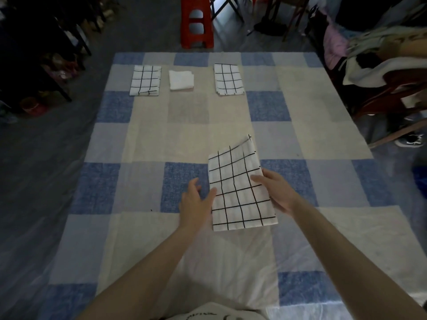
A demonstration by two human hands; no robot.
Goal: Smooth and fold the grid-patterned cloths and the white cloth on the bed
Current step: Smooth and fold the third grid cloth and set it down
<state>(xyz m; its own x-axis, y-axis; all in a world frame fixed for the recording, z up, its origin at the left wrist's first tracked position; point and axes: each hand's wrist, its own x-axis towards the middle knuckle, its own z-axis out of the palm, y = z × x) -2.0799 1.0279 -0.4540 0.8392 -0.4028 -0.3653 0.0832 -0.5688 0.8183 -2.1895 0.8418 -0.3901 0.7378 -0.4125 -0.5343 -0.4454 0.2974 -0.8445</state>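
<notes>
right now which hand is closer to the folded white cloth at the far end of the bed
Left. The left hand sits at the held grid cloth's left edge, more directly below the white cloth; the right hand grips the grid cloth's right edge, farther off.

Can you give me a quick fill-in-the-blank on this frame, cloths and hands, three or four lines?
1. Along the far edge of the bed lie ____ folded cloths.
2. The plain white cloth lies ____ the two far grid-patterned cloths.
3. The near grid-patterned cloth is held at its right edge by the ____ hand.
4. Beyond the bed stands a ____ plastic stool.

Missing words: three; between; right; red
</notes>
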